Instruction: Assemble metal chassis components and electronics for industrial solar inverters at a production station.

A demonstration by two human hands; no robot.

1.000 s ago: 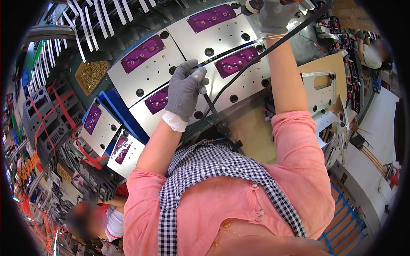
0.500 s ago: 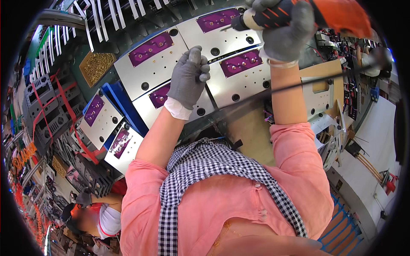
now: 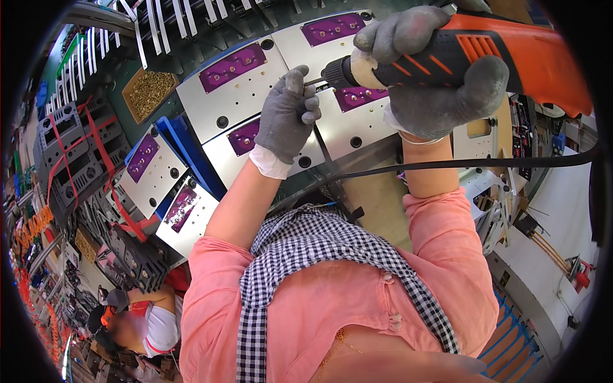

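My right hand [image 3: 440, 76], in a grey glove, is wrapped round an orange and black power screwdriver [image 3: 485, 54], held level with its bit pointing left. The bit's tip reaches the pinched fingers of my gloved left hand [image 3: 288, 115]. Whatever those fingers hold is too small to make out. Beneath both hands lie several silver metal panels [image 3: 223, 121] with purple circuit boards [image 3: 234, 66] set in them. Small brass-coloured parts and black round pieces show on the panels. The screwdriver and right hand cover part of the far right panels.
An open box of small brass-coloured screws [image 3: 151, 93] stands left of the panels. Stacked grey metal frames [image 3: 64, 153] with red straps are further left. A black cable [image 3: 485, 162] crosses in front of my right forearm. Another person [image 3: 150, 322] sits at lower left.
The screwdriver has come down and toward me, turning level, and its bit now meets my left fingertips. My left hand has barely moved. The cable has swung lower.
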